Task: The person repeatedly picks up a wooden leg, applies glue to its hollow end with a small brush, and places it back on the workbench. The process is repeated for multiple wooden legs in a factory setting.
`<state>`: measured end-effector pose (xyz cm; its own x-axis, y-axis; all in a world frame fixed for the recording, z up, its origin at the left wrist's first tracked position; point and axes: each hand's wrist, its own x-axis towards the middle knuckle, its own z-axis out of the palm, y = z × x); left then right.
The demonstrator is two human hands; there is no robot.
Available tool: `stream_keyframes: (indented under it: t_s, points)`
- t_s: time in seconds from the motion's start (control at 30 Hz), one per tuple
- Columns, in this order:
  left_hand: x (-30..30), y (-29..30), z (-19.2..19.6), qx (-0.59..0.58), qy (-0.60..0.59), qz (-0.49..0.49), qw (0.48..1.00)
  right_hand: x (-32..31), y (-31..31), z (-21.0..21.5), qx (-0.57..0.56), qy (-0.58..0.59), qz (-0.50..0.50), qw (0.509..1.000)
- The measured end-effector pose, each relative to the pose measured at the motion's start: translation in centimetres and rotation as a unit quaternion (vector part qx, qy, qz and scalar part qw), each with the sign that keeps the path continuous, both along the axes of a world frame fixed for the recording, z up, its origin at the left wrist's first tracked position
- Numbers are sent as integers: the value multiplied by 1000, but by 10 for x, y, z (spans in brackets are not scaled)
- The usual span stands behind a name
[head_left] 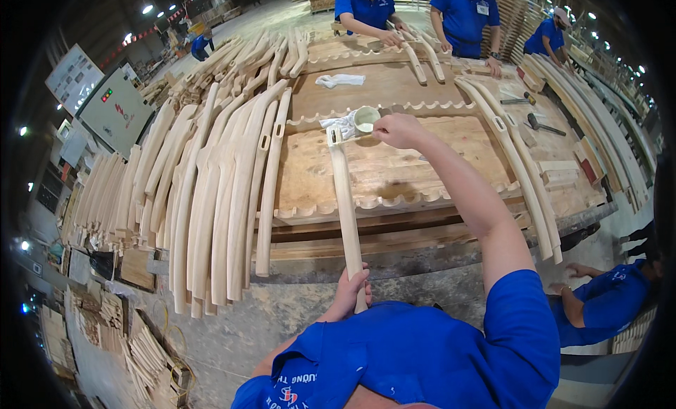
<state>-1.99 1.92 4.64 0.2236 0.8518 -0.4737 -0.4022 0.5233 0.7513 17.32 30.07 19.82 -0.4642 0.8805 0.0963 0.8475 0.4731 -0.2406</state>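
Observation:
My left hand (pixel 348 293) is wrapped round the lower end of a long pale wooden leg (pixel 344 197), held near my body. The leg tilts away from me, and its far end has a slot. Above that slot my right hand (pixel 400 131) is closed on a thin, light stick (pixel 360 136), whose tip reaches the slotted end; whether it carries bristles I cannot tell. Just behind the stick stands a small round cup (pixel 367 118) with whitish stuff inside. A crumpled white cloth (pixel 336 123) lies beside the cup.
Scalloped wooden rails (pixel 394 112) cross the plywood worktable (pixel 422 171). Many curved legs (pixel 232 190) are piled on the left; two more (pixel 508 148) lie right. Hammers (pixel 546 126) rest at the far right. Co-workers (pixel 466 20) in blue stand across the table; another (pixel 605 300) is at my right.

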Motion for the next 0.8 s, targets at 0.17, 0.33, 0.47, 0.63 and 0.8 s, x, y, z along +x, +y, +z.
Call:
stream_keyframes:
  t_s: [0.17, 0.33, 0.47, 0.63, 0.8]
  points:
    - [1, 0, -1, 0, 9, -7, 1000, 23, -1, 0, -87, 110, 74, 987]
    - [5, 1, -1, 34, 35, 18, 999, 39, -9, -1, -179, 255, 44, 949]
    - [8, 3, -6, 125, 106, 30, 986, 43, -26, -25, -40, 402, 39, 914]
    - [20, 9, 8, 171, 93, -2, 981, 67, -70, -24, -104, 530, -28, 841]
    - [57, 27, 14, 180, 70, -91, 977, 150, -93, -23, 86, 475, -150, 863]
